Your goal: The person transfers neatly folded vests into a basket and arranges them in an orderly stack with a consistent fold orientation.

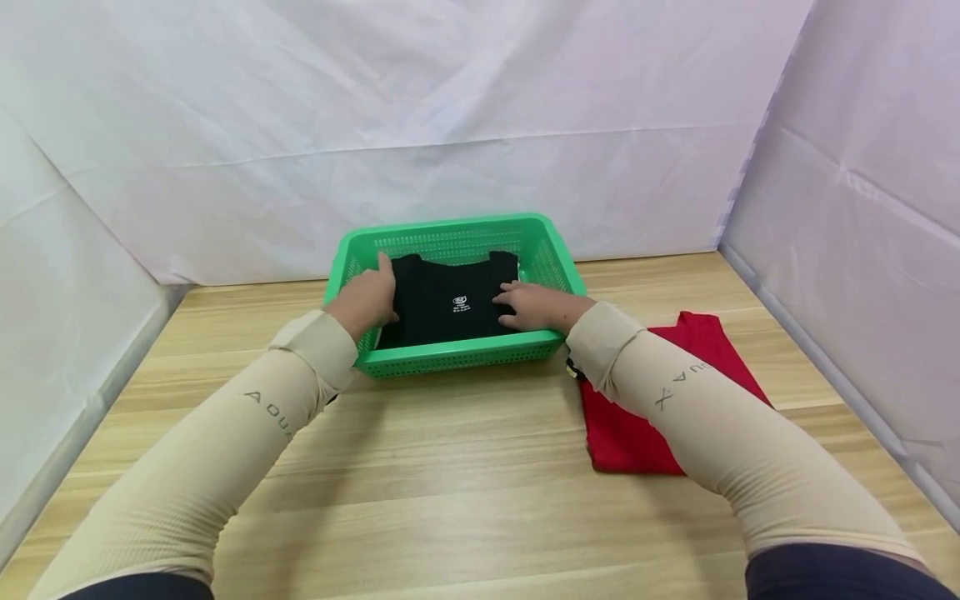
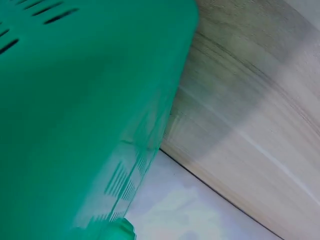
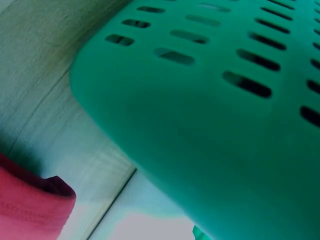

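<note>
A folded black garment (image 1: 442, 304) with small white print lies inside a green plastic basket (image 1: 450, 354). My left hand (image 1: 365, 298) reaches over the basket's left side and touches the garment's left edge. From the right, my right hand (image 1: 536, 306) reaches in, its spread fingers resting on the garment's right edge. Both wrist views are mostly filled by the basket's outer wall, at close range in the left wrist view (image 2: 85, 100) and the right wrist view (image 3: 165, 110); neither shows the fingers.
A folded red garment (image 1: 630, 425) lies on the wooden table (image 1: 465, 483) right of the basket, partly under my right forearm. White sheeting (image 1: 450, 100) hangs behind the basket and along both sides.
</note>
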`<action>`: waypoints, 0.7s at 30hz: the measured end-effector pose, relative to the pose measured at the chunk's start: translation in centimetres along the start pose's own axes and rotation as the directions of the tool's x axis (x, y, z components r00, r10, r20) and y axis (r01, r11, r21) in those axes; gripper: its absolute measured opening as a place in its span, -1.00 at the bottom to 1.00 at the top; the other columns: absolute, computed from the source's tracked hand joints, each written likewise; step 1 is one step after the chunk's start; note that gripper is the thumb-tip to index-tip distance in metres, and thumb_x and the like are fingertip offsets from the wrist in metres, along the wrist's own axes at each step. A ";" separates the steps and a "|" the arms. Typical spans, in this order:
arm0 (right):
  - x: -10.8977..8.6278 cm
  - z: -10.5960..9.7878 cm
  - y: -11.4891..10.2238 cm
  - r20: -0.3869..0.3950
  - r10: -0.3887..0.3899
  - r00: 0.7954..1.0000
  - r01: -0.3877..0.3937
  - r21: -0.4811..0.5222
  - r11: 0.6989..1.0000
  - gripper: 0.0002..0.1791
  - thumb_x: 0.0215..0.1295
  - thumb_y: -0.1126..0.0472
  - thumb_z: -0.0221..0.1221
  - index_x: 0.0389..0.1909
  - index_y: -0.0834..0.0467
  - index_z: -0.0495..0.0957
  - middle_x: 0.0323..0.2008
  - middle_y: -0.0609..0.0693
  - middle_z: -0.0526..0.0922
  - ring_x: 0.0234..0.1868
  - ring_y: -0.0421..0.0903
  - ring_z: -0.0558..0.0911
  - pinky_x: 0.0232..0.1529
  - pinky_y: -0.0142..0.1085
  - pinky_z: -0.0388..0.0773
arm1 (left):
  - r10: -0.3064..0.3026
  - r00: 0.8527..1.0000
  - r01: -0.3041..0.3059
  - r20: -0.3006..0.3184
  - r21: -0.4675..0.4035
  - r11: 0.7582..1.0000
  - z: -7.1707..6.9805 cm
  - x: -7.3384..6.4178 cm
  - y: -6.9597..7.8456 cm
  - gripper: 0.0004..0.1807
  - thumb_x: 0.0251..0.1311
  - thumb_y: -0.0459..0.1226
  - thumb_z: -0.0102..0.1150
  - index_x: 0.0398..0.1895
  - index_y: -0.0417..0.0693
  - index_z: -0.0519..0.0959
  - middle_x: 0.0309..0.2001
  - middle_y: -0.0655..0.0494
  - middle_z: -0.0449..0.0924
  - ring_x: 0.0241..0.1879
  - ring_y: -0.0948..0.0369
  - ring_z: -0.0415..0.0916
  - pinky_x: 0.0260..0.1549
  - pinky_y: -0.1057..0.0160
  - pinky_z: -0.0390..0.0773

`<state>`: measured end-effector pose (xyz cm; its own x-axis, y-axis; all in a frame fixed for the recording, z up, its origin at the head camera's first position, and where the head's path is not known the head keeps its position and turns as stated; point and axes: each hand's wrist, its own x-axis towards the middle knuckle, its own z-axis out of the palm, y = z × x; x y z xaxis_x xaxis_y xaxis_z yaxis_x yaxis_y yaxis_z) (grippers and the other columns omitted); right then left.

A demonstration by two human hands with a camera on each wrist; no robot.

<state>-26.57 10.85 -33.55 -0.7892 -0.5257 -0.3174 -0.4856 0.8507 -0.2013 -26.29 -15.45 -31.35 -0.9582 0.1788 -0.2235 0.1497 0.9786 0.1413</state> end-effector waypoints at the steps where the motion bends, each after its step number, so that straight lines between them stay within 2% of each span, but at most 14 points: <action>1: 0.0 0.0 0.0 0.001 -0.001 1.000 0.001 0.001 1.000 -0.44 0.56 0.11 -0.03 0.47 0.27 0.26 0.55 0.28 0.08 0.59 0.18 0.02 0.56 0.00 0.04 | 0.012 1.000 -0.012 -0.008 0.012 1.000 0.0 -0.1 0.1 0.14 0.26 -0.27 0.33 0.55 -0.40 -0.36 0.21 -0.53 0.41 -0.07 -0.22 0.63 -0.02 -0.07 0.62; 3: 0.1 0.0 0.0 0.007 0.004 1.000 -0.004 0.006 1.000 -0.43 0.56 0.11 -0.03 0.47 0.26 0.25 0.55 0.27 0.07 0.59 0.18 0.02 0.56 0.00 0.04 | 0.041 0.998 -0.039 -0.039 0.048 0.998 0.1 -0.1 0.4 0.05 0.28 -0.27 0.30 0.59 -0.28 -0.24 0.33 -0.53 0.24 -0.05 -0.24 0.59 -0.08 -0.11 0.62; 5: 0.1 0.0 0.1 0.010 0.012 1.000 -0.012 0.011 1.000 -0.43 0.56 0.11 -0.03 0.47 0.26 0.25 0.55 0.27 0.07 0.59 0.18 0.02 0.56 0.00 0.05 | 0.086 0.994 -0.079 -0.072 0.094 0.992 0.1 -0.3 1.1 -0.09 0.33 -0.23 0.25 0.59 -0.14 -0.08 0.43 -0.46 0.06 0.09 -0.26 0.50 0.00 -0.18 0.56; 8: 0.0 0.1 0.3 0.006 0.021 1.000 -0.021 0.014 1.000 -0.43 0.56 0.11 -0.03 0.47 0.26 0.25 0.55 0.26 0.07 0.59 0.18 0.03 0.55 0.01 0.06 | 0.192 0.979 -0.180 -0.066 0.157 0.971 0.1 -0.4 2.7 -0.33 0.42 -0.17 0.12 0.54 0.00 0.17 0.44 -0.31 0.12 0.29 -0.23 0.34 0.16 -0.28 0.44; 11: -0.1 0.1 0.5 -0.005 0.016 1.000 -0.016 0.009 1.000 -0.44 0.55 0.12 -0.02 0.46 0.28 0.26 0.54 0.27 0.10 0.59 0.18 0.05 0.55 0.00 0.06 | 0.273 0.961 -0.277 0.046 0.169 0.946 0.3 -0.5 4.3 -0.44 0.50 -0.12 -0.01 0.51 0.09 0.25 0.47 -0.18 0.18 0.42 -0.18 0.22 0.30 -0.31 0.29; 14: -0.2 0.1 0.5 -0.012 0.004 1.000 -0.004 0.003 1.000 -0.44 0.55 0.12 -0.01 0.45 0.29 0.27 0.53 0.28 0.12 0.58 0.19 0.08 0.55 0.01 0.07 | 0.271 0.943 -0.301 0.191 0.149 0.942 0.9 -0.3 5.2 -0.45 0.55 -0.16 -0.14 0.56 0.18 0.18 0.52 -0.14 0.13 0.45 -0.14 0.23 0.34 -0.27 0.29; 16: -0.2 0.0 0.5 -0.012 -0.002 1.000 0.002 0.008 1.000 -0.44 0.55 0.12 -0.01 0.45 0.29 0.27 0.53 0.28 0.12 0.57 0.19 0.09 0.54 0.01 0.08 | 0.261 0.929 -0.306 0.262 0.151 0.940 1.4 0.0 5.5 -0.43 0.56 -0.20 -0.21 0.59 0.19 0.11 0.54 -0.16 0.09 0.47 -0.12 0.22 0.36 -0.18 0.32; 19: -0.1 0.0 0.5 -0.016 -0.005 1.000 0.006 0.017 1.000 -0.44 0.54 0.13 -0.01 0.45 0.28 0.27 0.53 0.28 0.13 0.57 0.19 0.11 0.54 0.01 0.10 | 0.264 0.909 -0.327 0.322 0.158 0.932 1.8 0.4 5.5 -0.41 0.57 -0.24 -0.24 0.61 0.18 0.03 0.54 -0.22 0.09 0.48 -0.09 0.21 0.37 -0.07 0.35; 21: 0.0 -0.1 0.5 -0.020 -0.007 1.000 0.008 0.021 1.000 -0.44 0.54 0.13 0.00 0.45 0.28 0.28 0.53 0.29 0.13 0.56 0.20 0.11 0.54 0.01 0.10 | 0.271 0.900 -0.340 0.341 0.159 0.927 1.8 0.5 5.6 -0.40 0.57 -0.23 -0.21 0.61 0.17 0.02 0.54 -0.23 0.10 0.50 -0.10 0.16 0.41 -0.05 0.29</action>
<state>-26.79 11.24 -33.59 -0.7931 -0.5316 -0.2974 -0.4837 0.8463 -0.2231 -25.52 -9.72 -32.41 -0.7385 0.4613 -0.4918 0.5034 0.8624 0.0531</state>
